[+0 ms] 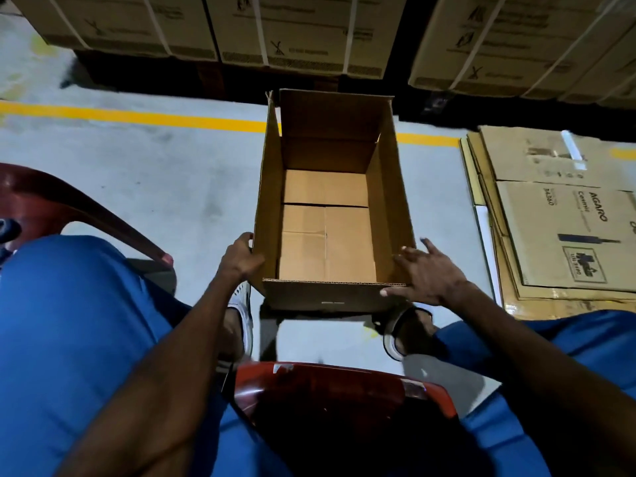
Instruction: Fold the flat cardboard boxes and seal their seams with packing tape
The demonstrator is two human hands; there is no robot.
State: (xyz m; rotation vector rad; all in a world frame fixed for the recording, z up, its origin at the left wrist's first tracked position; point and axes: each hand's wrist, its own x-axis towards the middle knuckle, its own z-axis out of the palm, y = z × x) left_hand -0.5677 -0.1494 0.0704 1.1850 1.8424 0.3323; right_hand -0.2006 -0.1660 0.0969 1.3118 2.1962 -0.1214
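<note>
An erected brown cardboard box (392, 201) stands open-topped in front of me, its top flaps upright and its bottom flaps folded shut inside. My left hand (239, 258) grips the near left corner, fingers curled over the side wall's edge. My right hand (425, 273) lies with spread, straight fingers against the near right corner, thumb on the near wall. No tape or dispenser is in view.
A stack of flat printed cartons (564, 228) lies on the floor to the right. Strapped full cartons (275, 32) line the back. A yellow floor line (137, 117) crosses behind the box. A red chair seat (330, 387) is under me; another chair (79, 208) is left.
</note>
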